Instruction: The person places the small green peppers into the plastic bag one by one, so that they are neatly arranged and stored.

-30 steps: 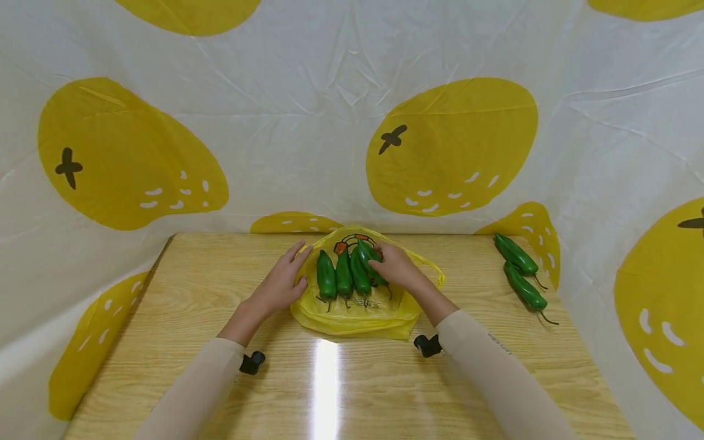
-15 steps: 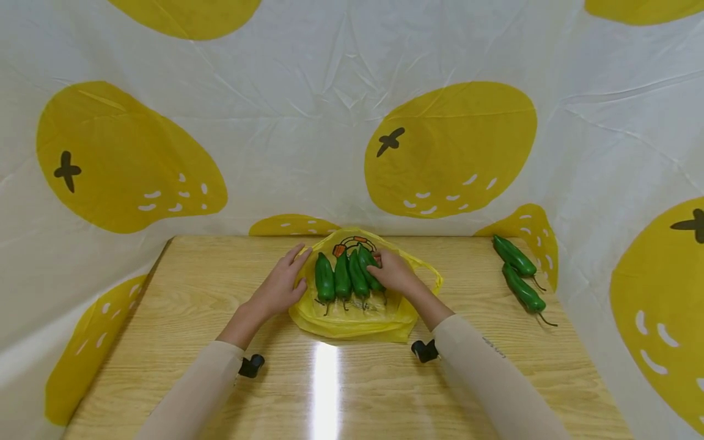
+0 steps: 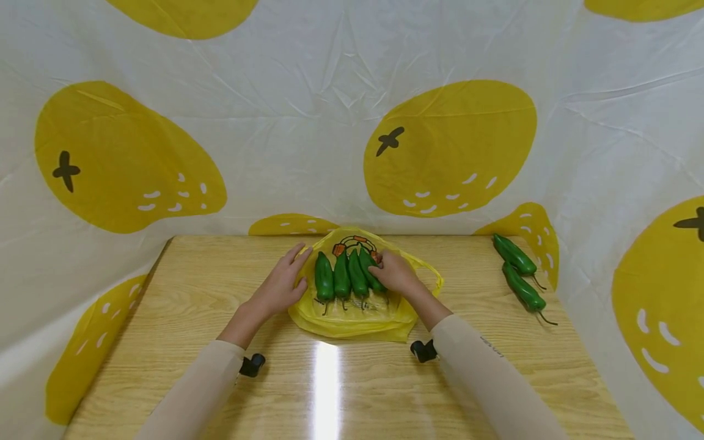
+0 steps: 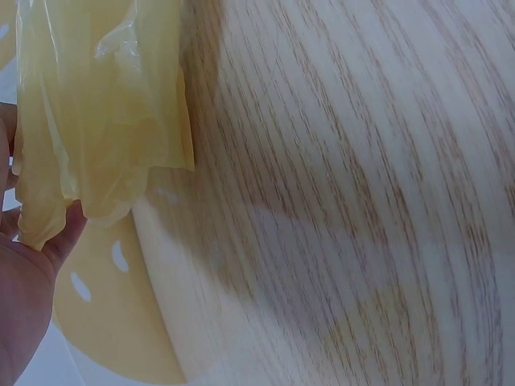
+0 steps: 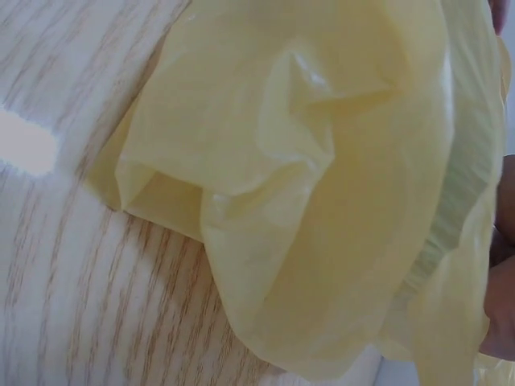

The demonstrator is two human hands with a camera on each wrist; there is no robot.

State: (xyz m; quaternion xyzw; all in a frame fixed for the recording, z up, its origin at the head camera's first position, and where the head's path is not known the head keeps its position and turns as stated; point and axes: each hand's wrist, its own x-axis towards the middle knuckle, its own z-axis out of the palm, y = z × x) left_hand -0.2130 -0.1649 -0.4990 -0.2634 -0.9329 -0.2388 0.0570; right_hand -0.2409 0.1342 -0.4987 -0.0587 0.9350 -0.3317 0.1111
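A yellow plastic bag (image 3: 379, 318) lies spread open on the wooden table, with several green chili peppers (image 3: 324, 276) side by side in it, stems toward me. The rightmost green chili pepper (image 3: 370, 269) is gripped by my right hand (image 3: 397, 272), thumb on top and fingers curled at its right side. My left hand (image 3: 277, 284) rests at the bag's left rim, fingers fairly straight and spread. In the left wrist view, the yellow bag (image 4: 105, 104) hangs by the left thumb and fingers. The bag's folds (image 5: 306, 177) hide the peppers in the right wrist view.
Two more green chili peppers (image 3: 516, 255) lie at the table's far right. A white curtain (image 3: 297, 146) with yellow lemon prints stands behind and beside the wooden table (image 3: 220, 263). A bag handle loop (image 3: 434, 274) sticks out to the right.
My right hand has lowered the rightmost chili pepper slightly toward me, so it lies beside the others in the bag. The left hand has stayed at the bag's rim.
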